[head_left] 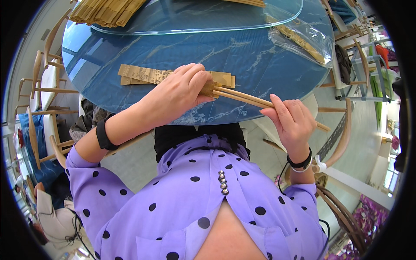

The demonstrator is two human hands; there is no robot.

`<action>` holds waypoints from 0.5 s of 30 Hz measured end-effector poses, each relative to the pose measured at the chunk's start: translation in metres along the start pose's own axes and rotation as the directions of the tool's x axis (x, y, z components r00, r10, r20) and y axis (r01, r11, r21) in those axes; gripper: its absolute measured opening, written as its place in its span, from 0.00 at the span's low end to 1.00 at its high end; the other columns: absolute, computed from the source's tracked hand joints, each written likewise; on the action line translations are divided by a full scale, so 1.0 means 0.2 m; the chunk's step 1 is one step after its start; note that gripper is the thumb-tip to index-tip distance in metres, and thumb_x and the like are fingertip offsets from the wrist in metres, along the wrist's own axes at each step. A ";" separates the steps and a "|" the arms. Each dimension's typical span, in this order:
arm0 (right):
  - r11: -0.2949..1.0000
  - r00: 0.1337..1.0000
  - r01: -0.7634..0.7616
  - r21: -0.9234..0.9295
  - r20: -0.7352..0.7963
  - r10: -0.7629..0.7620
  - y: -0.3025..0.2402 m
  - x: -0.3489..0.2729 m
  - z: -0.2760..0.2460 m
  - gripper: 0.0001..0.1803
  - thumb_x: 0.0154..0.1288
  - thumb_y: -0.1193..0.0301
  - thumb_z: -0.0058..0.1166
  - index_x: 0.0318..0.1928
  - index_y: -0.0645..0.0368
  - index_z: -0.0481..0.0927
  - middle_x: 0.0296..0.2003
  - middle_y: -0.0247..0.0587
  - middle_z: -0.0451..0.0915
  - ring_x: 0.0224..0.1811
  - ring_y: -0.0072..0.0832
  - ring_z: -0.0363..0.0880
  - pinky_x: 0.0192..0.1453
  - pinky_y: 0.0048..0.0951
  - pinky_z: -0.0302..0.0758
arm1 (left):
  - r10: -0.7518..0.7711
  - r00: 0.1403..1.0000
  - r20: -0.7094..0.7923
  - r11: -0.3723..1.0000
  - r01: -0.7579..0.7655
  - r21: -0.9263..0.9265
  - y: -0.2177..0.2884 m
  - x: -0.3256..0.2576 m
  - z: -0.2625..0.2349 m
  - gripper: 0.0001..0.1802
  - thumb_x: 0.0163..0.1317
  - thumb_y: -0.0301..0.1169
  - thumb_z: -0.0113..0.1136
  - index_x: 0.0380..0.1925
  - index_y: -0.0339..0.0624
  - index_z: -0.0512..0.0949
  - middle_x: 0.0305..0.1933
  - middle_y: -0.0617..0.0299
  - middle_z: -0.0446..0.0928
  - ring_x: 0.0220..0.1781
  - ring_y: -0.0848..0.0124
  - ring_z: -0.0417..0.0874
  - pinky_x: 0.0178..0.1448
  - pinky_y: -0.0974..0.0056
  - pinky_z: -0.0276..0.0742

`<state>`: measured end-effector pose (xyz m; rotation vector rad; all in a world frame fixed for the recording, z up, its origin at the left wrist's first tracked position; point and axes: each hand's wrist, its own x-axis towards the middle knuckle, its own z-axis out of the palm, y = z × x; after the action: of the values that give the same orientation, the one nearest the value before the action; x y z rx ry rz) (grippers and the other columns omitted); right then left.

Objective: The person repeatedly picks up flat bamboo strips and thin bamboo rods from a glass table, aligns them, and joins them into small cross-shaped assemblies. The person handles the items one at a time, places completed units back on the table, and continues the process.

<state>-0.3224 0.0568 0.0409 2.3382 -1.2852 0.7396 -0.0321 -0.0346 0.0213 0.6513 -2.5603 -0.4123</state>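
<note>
My left hand (181, 86) is closed around a gold-brown paper chopstick sleeve (209, 89), whose end shows at the fingertips. A pair of light wooden chopsticks (245, 98) runs from the sleeve's open end toward the right. Their near ends are at the sleeve's mouth; how far they reach inside is hidden. My right hand (294, 125) pinches the chopsticks between thumb and fingers, and their other ends stick out past it. Beneath my left hand, a few flat gold paper sleeves (138, 74) lie overlapping on the table, partly covered by the hand.
The blue marbled table (242, 50) carries a raised glass turntable (195, 30). A thick stack of gold sleeves (108, 12) sits on it at far left. At far right lies a clear plastic bag (299, 40) with gold sleeves inside. Wooden chairs (342, 134) stand around.
</note>
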 end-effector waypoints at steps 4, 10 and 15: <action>0.999 1.000 0.003 -0.032 -0.005 -0.004 0.00 0.01 -0.02 0.21 0.56 0.60 0.75 0.45 0.60 0.87 0.25 0.32 0.75 0.25 0.27 0.76 0.26 0.26 0.70 | -0.016 1.000 0.000 1.000 0.016 -0.002 -0.01 -0.01 0.01 0.24 0.61 0.35 0.71 0.49 0.35 0.70 0.47 0.49 0.73 0.54 0.50 0.77 0.61 0.51 0.76; 0.996 0.997 -0.078 0.040 0.030 0.077 0.00 0.01 -0.01 0.21 0.57 0.59 0.74 0.45 0.61 0.87 0.25 0.33 0.75 0.23 0.26 0.72 0.24 0.26 0.68 | -0.063 0.995 0.073 0.998 0.064 -0.021 -0.02 -0.01 0.00 0.26 0.60 0.36 0.73 0.51 0.35 0.70 0.51 0.48 0.74 0.57 0.48 0.78 0.62 0.51 0.76; 0.599 0.799 -0.596 0.535 0.317 0.511 -0.05 0.07 -0.02 0.20 0.62 0.60 0.73 0.45 0.63 0.86 0.26 0.28 0.74 0.22 0.17 0.64 0.25 0.23 0.60 | -0.051 0.999 0.003 0.998 0.051 -0.036 0.00 0.00 0.00 0.25 0.61 0.38 0.71 0.48 0.34 0.70 0.46 0.49 0.74 0.51 0.51 0.79 0.57 0.52 0.77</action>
<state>-0.3090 0.0554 0.0521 2.4709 -2.1642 1.4061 -0.0324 -0.0346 0.0220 0.7050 -2.5360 -0.4754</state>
